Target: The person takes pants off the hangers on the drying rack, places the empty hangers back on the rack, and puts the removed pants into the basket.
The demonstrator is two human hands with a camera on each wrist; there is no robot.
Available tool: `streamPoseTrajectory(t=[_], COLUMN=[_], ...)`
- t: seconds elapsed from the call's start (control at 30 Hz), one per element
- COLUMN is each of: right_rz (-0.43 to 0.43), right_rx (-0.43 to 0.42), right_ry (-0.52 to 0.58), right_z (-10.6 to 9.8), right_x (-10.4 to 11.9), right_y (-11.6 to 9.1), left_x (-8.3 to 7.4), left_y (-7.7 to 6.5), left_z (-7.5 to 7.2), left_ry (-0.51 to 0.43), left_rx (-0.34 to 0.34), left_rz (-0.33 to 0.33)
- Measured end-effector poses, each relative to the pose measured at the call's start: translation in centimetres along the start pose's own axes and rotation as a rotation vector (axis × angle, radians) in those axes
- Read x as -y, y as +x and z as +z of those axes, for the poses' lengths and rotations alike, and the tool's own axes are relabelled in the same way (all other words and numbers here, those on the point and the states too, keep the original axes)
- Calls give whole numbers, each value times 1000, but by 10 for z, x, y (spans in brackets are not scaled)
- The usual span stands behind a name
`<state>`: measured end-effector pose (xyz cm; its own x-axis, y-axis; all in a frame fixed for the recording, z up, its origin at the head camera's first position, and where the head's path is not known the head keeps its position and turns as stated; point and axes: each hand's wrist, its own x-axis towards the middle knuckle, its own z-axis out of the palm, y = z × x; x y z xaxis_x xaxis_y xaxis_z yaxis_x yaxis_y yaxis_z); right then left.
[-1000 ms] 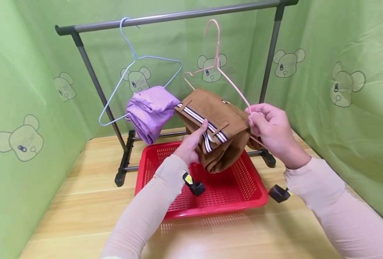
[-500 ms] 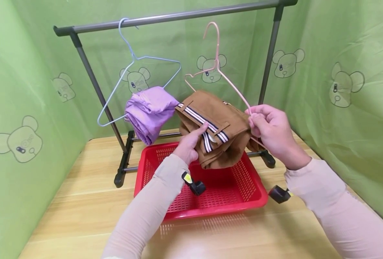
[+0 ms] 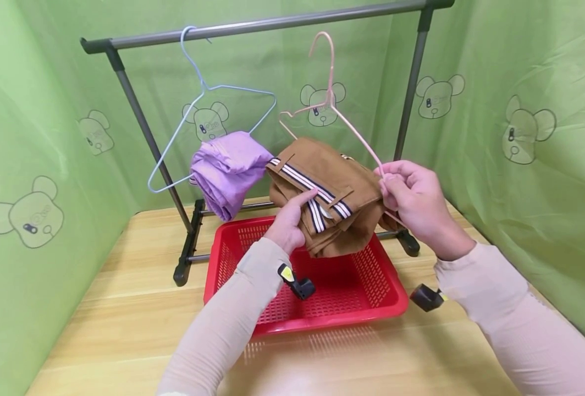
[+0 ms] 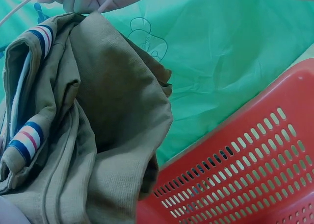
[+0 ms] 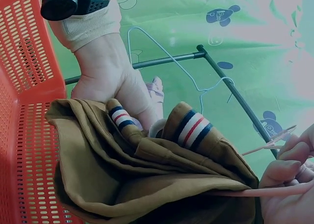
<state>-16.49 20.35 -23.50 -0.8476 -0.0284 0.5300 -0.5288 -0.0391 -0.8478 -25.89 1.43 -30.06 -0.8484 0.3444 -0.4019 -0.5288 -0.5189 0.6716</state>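
Observation:
Brown trousers [image 3: 329, 170] with belt loops and a striped waistband are folded over the lower bar of a pink hanger [image 3: 353, 131]. At the waistband, my left hand [image 3: 286, 226] holds the trousers with its thumb on top and the other fingers hidden beneath the cloth. My right hand [image 3: 413, 195] pinches the hanger's right corner, close beside the trousers' edge. The hanger's hook stands up below the rail. In the right wrist view, the pink bar [image 5: 284, 190] runs from the brown folds [image 5: 147, 185] to my right hand [image 5: 289, 180].
A metal rack [image 3: 268, 25] stands behind, with a blue hanger [image 3: 178, 132] hooked on its rail. Folded purple cloth [image 3: 230, 165] hangs on that hanger, just left of the trousers. Below my hands, a red perforated basket [image 3: 332, 318] sits on the wooden table [image 3: 124, 308].
The lower folds of the brown trousers have drawn up slightly. Both hands keep their holds and have hardly moved.

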Motion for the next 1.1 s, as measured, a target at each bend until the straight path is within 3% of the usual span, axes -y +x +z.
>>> streamPoseTrajectory(t=[0.13,0.37,0.63,0.83,1.1], right_rz=[0,-10,0,0,-10], right_rx=[-4,-1,7,1,2], right_ry=[7,-14,-7,6,-13], right_z=[1,0,1,2,4], right_x=[0,0,-1,-2,0], right_y=[0,-1,-1,-2,-2], left_x=[1,2,3,6,6], left_y=[-1,-3,-6,-8,-9], left_z=[1,3,10,12,17], left_ry=[-8,-16,-58,-32,-73], left_rx=[6,-54,-145,-223,-226], left_rz=[6,22,131,210,233])
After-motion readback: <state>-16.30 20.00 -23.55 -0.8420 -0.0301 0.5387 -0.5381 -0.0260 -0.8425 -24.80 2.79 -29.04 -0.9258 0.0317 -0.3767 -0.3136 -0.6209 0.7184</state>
